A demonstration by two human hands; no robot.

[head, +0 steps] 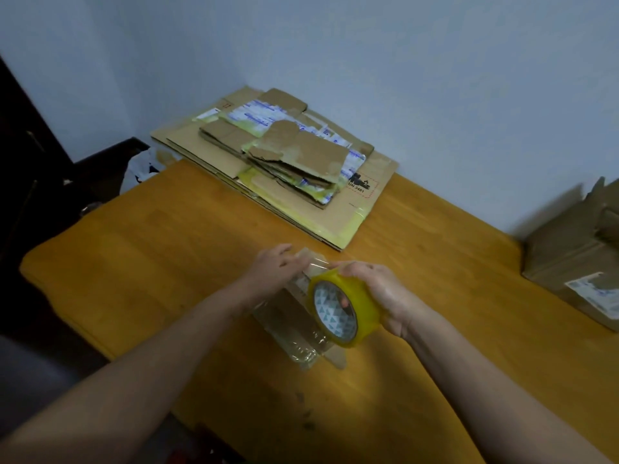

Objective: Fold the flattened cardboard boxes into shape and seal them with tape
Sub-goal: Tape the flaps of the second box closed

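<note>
A small cardboard box (294, 321), wrapped in shiny clear tape, lies on the wooden table (150, 262) in front of me. My right hand (378, 293) grips a yellow roll of tape (345, 309) held against the box's far right side, one finger through the core. My left hand (278, 266) rests on the box's far end, its fingers lying on the taped surface. A pile of flattened cardboard boxes (278, 162) sits at the far side of the table against the wall.
A folded cardboard box (576, 259) with a torn label stands at the table's right edge. Dark furniture (50, 182) and a white plastic bag (144, 167) lie beyond the left edge. Dark specks mark the tabletop near me.
</note>
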